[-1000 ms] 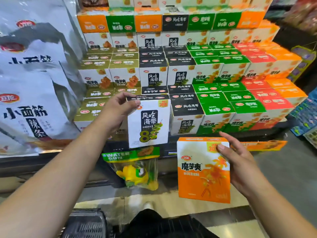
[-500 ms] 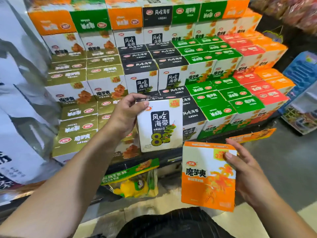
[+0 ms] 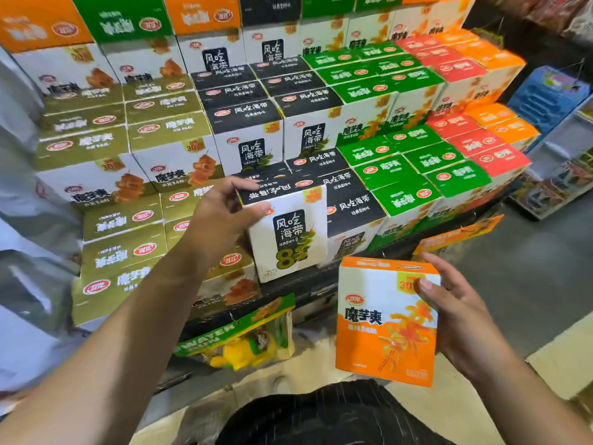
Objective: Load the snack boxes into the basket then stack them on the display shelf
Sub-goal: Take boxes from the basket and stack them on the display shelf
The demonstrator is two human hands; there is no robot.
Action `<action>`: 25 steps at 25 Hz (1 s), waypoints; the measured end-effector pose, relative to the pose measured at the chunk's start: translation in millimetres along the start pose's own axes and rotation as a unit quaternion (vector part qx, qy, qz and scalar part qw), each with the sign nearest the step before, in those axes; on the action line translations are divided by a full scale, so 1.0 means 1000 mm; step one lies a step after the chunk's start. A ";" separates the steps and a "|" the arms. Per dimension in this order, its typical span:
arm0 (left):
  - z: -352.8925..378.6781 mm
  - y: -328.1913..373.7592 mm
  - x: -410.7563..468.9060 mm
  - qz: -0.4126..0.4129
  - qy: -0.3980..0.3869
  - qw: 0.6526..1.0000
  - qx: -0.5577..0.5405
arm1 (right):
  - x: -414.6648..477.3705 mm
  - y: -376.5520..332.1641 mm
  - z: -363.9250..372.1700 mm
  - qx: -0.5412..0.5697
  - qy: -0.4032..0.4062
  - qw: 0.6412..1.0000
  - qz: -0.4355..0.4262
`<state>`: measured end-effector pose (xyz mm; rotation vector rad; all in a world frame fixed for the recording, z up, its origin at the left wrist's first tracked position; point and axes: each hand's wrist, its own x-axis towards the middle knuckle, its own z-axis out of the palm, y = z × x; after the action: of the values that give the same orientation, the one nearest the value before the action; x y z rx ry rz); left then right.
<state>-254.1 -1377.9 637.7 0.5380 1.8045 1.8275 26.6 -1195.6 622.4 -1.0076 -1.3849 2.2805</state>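
I stand in a shop aisle before a tiered display shelf [image 3: 305, 285] stacked with snack boxes [image 3: 247, 123] sorted by colour. A packaged water-gun toy [image 3: 244, 348] hangs below, with more merchandise racks [image 3: 555, 175] to my right.

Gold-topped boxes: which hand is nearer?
Left. The left hand, gripping the black-topped box, is right beside the gold-topped boxes; the right hand holds the orange box far to their right.

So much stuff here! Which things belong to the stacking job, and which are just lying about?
Job:
black-topped box, held against the display
orange box, held lower right
stacked boxes on the display

Lying about:
water-gun toy pack below the shelf
blue rack, right
silver bags, left
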 end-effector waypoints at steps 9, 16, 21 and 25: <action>-0.008 -0.014 0.001 0.177 -0.108 0.838 0.505 | 0.006 0.002 0.007 0.010 0.004 1.000 0.000; 0.009 -0.033 -0.014 0.157 -0.072 0.768 0.616 | 0.008 0.005 -0.004 0.002 0.002 1.000 0.017; 0.016 -0.035 -0.017 0.135 -0.047 0.764 0.629 | 0.009 0.007 -0.011 0.018 0.009 1.000 0.010; 0.032 -0.041 -0.016 0.123 -0.022 0.691 0.712 | 0.008 0.011 -0.022 0.021 0.006 1.000 0.021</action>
<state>-218.9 -1362.8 598.9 1.3337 2.9159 0.0634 37.1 -1182.1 602.8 -1.0452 -1.3185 2.3194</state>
